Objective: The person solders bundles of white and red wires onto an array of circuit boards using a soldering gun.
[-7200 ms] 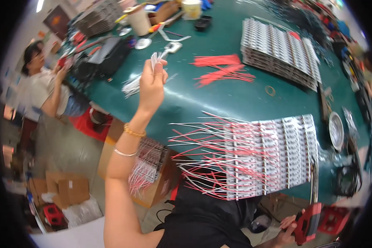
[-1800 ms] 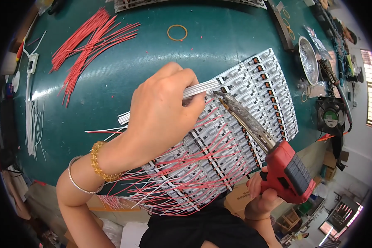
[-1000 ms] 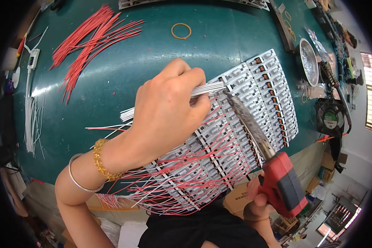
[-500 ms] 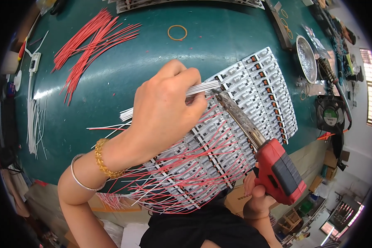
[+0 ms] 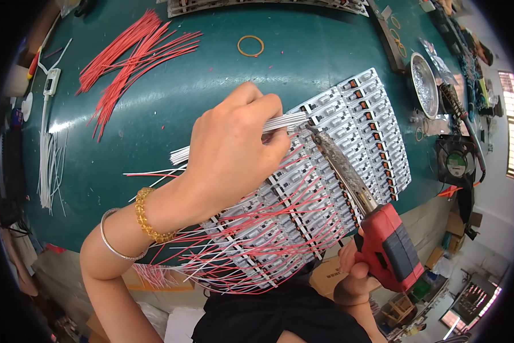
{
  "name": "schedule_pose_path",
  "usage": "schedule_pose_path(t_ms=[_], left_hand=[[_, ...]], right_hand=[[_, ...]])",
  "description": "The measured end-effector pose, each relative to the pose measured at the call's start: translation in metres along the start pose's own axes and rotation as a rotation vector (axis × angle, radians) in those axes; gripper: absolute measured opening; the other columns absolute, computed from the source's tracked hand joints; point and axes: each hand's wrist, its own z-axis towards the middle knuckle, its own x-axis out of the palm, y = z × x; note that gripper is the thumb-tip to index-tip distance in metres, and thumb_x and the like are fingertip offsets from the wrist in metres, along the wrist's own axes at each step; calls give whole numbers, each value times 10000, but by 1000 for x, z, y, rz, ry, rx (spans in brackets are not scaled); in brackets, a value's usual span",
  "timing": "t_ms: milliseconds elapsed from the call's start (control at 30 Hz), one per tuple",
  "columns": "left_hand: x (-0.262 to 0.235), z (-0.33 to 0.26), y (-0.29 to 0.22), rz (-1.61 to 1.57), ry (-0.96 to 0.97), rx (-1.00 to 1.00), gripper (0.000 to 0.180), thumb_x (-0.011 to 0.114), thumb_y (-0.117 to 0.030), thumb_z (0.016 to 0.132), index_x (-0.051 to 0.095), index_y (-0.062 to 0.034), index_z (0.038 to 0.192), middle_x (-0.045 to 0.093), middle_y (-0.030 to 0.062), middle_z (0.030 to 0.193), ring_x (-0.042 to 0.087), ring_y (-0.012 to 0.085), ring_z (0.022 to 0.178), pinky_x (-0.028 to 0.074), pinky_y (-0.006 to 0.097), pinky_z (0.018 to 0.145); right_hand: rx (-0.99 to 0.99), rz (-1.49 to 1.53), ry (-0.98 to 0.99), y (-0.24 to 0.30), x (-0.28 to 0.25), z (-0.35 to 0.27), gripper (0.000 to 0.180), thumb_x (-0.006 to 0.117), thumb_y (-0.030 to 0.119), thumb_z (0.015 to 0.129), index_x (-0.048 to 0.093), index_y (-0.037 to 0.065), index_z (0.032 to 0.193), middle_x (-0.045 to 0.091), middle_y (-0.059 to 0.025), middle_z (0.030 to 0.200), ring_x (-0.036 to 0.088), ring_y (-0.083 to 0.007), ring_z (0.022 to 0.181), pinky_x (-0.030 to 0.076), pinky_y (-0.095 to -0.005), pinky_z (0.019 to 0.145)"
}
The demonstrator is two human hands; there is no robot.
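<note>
My left hand [image 5: 234, 146] pinches a bundle of white wires [image 5: 284, 121], their front ends over the upper left edge of a panel of small circuit boards [image 5: 377, 108]. Wrapped around the grip of a red and black soldering gun [image 5: 391, 246], my right hand [image 5: 357, 280] is partly hidden behind it. The gun's dark tip lies beside the wire ends; whether it touches a board is too small to tell. Red and white wires [image 5: 268, 228] stick out from the nearer rows of the panel and trail left past its edge.
Loose red wires [image 5: 128, 54] and a rubber band [image 5: 250, 46] lie on the green table [image 5: 211, 74]. White wires [image 5: 48, 171] hang at the left. To the right are a metal bowl [image 5: 425, 86] and a small black fan [image 5: 457, 163]. Another panel [image 5: 262, 7] sits at the far edge.
The soldering gun has shifted slightly right and toward me, its tip a little away from where it was. My left hand still holds the white wires, and the view has moved slightly.
</note>
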Motion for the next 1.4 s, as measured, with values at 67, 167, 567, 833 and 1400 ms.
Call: schedule_pose_path(t_ms=[67, 167, 567, 833, 1400], left_hand=[[0, 0, 1, 6, -1, 8, 147, 709, -60, 770, 592, 30, 770, 560, 124, 774, 552, 260, 640, 432, 365, 587], [-1, 0, 3, -23, -2, 9, 124, 707, -46, 778, 610, 31, 782, 573, 124, 783, 560, 253, 646, 437, 354, 589], [1, -5, -11, -38, 52, 8, 95, 718, -40, 786, 673, 38, 817, 611, 112, 822, 593, 240, 669, 459, 340, 603], [4, -8, -12, 10, 66, 34, 111, 708, -18, 756, 661, 38, 839, 602, 110, 845, 608, 249, 671, 482, 348, 609], [7, -8, -10, 26, 25, 99, 93, 678, -65, 742, 619, -6, 782, 601, 130, 863, 624, 333, 605, 506, 426, 548]], right_hand=[[-38, 119, -21, -17, -1, -4, 502, 690, 372, 801, 602, -37, 1078, 580, -66, 739, 546, -221, 620, 410, -331, 577], [-94, 299, -50, -37, -3, -9, 913, 733, 621, 747, 486, -104, 1245, 463, 20, 503, 453, -102, 399, 330, -246, 417], [0, 470, -39, -34, -3, -12, 895, 711, 637, 777, 486, -90, 1249, 455, 23, 498, 439, -99, 398, 328, -229, 423], [230, 309, 39, -11, -8, -8, 330, 722, 276, 785, 690, 50, 1023, 611, -87, 885, 590, -276, 804, 465, -361, 677], [227, 289, 197, -57, -22, -39, 604, 614, 483, 905, 540, 96, 1364, 577, -85, 1336, 558, -278, 1209, 432, -381, 1023]])
